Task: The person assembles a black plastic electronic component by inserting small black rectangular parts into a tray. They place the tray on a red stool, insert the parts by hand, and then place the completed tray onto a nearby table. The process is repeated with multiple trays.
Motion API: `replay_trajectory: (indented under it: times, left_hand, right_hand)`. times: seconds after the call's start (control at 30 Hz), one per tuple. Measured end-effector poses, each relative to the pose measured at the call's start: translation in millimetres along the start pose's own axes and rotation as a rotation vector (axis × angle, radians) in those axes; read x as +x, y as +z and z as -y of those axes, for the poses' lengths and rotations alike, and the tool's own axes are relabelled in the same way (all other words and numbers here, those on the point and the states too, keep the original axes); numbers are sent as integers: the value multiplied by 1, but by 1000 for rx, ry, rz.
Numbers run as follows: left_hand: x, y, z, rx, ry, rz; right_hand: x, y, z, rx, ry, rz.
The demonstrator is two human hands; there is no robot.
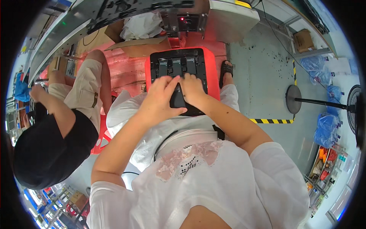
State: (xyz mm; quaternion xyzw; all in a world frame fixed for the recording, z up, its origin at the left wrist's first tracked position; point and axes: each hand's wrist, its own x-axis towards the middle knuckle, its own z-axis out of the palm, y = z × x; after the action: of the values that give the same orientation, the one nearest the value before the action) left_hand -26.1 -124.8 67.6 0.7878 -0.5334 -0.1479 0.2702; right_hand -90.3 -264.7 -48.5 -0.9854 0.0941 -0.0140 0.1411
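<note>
A black plastic tray (155, 63) with several slots holding dark rectangular pieces rests on a red stool-like support (212, 66) between my knees. Over its near part is a small smooth black part (177, 100). My left hand (159, 97) grips this part, the thumb along its near edge and the fingers at its far end. Curled fingers of my right hand (192, 88) press on the part's far right side, close against the left fingertips. The hands hide part of the tray and the black part's far end.
At my left sits a person in a black top (57, 143), one arm raised. Ahead are a metal machine frame (232, 21) and an open cardboard box (143, 47) with white plastic. A pedestal fan (352, 110) and blue water bottles (327, 129) stand at the right.
</note>
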Motion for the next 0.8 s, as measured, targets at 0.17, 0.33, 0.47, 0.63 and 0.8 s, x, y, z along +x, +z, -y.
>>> replay_trajectory:
  times: [0.17, 0.33, 0.47, 0.63, 0.8]
  left_hand:
    - [-15, 66, 46, 88, -34, -25]
    - [-13, 93, 63, 133, 48, -49]
    - [-18, 104, 70, 174, 89, -12]
    - [-21, 114, 69, 258, 113, 33]
    - [-7, 102, 67, 428, -84, -159]
  right_hand:
    - [-6, -6, -35, 319, 246, 49]
    - [-21, -43, -50, 514, 261, -6]
    - [-18, -136, -26, 741, 18, -175]
    - [29, -238, -33, 4, -388, -679]
    - [75, -238, -90, -308, -341, -579]
